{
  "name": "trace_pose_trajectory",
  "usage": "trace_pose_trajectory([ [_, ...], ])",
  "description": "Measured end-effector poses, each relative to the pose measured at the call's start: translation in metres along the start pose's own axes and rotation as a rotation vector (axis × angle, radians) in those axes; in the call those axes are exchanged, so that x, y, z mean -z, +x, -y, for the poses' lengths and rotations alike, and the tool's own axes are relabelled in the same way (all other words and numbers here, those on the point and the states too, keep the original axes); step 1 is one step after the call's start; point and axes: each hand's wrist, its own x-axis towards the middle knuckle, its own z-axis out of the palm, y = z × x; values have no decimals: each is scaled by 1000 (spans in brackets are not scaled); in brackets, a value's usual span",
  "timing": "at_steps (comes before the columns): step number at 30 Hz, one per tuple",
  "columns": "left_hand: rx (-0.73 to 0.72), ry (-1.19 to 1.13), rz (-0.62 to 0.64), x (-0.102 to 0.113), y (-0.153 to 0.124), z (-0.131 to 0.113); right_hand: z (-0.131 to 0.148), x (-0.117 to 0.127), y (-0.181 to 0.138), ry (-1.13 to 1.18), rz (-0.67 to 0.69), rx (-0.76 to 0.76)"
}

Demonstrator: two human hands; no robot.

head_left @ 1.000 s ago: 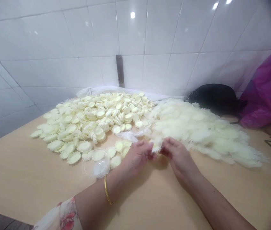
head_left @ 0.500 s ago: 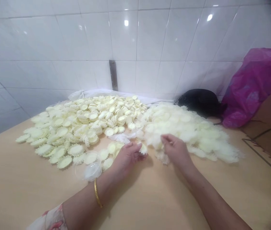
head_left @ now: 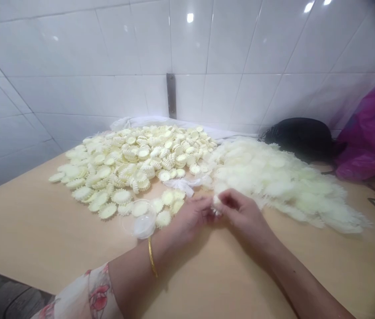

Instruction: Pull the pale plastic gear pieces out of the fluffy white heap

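My left hand (head_left: 198,213) and my right hand (head_left: 240,212) meet over the front of the table. A small cream scalloped disc (head_left: 216,204) is pinched between them, its lower part hidden by my fingers. Just left of my left hand lie several loose pale yellow scalloped discs (head_left: 164,217) and a clear round dish (head_left: 144,225) with something whitish in it. A large heap of cream discs with frilled edges (head_left: 134,155) spreads behind them. Right of it, close to my right hand, is a heap of thin, sheer pale yellow pieces with jagged edges (head_left: 283,181).
A crumpled white cloth (head_left: 182,184) lies between the heaps. Behind the right heap sit a black rounded thing (head_left: 298,138) and a magenta plastic bag (head_left: 369,128). The wooden table (head_left: 17,226) meets a white tiled wall (head_left: 114,44) bearing a dark metal strip (head_left: 171,96).
My right hand has come left from the sheer heap to meet my left hand at the disc. The whole view has shifted, so the heaps appear farther right.
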Motion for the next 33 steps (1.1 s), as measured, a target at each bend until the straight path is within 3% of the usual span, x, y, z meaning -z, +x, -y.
trace_pose_trajectory([
  [5,27,-10,82,3,0,1,2,3,-1,16,-35,-37],
  [8,28,36,44,1,-1,0,1,3,-1,-42,-86,-34],
  [13,25,65,-82,-2,-2,-1,-4,0,0,-91,-59,12],
  [20,-33,143,-64,2,-1,2,-4,0,1,33,28,-47],
  [27,-45,88,-128,1,-2,0,0,1,-1,-214,-197,137],
  [33,-37,38,-19,1,0,-1,-8,-1,1,27,-44,8],
])
